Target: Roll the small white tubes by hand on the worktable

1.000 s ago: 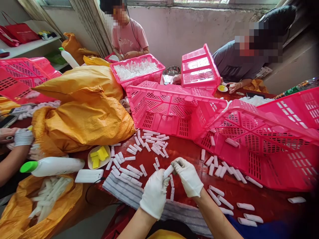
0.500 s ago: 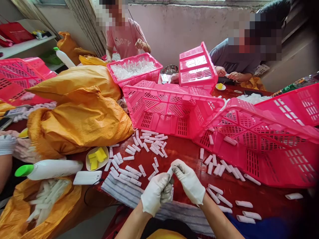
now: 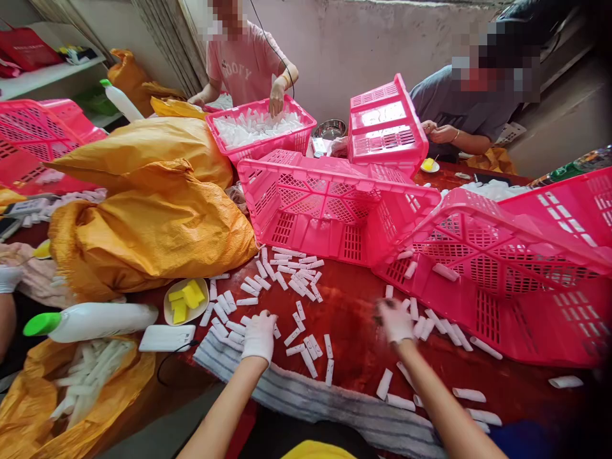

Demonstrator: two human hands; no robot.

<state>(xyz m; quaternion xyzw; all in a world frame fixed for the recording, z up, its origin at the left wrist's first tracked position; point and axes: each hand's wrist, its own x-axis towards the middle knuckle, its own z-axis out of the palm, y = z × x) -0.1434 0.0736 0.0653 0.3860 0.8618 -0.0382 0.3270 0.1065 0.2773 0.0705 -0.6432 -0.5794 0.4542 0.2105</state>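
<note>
My left hand (image 3: pixel 259 335), in a white glove, is over the near edge of a group of short white tubes (image 3: pixel 307 364) with small dark marks. Its fingers are bent together; what they hold, if anything, is hidden. Smeared by motion, my gloved right hand (image 3: pixel 396 320) reaches over the red table (image 3: pixel 354 319) beside loose white tubes (image 3: pixel 449 331) near the pink basket. Dark smudges show on its fingertips. Along the table's near edge, under my forearms, lies a striped grey towel (image 3: pixel 329 405).
Pink baskets (image 3: pixel 329 169) lie on their sides across the middle. To the left are orange sacks (image 3: pixel 143 223), a dish (image 3: pixel 168 312) of yellow pieces, a white bottle (image 3: pixel 105 320) and a white power bank (image 3: pixel 167 338). Two people work opposite; another person's gloved hand (image 3: pixel 8 278) shows at far left.
My hands, together over a small white piece before, have parted: the left to the left-hand tubes, the right towards the basket-side tubes. The person in pink now reaches into a basket.
</note>
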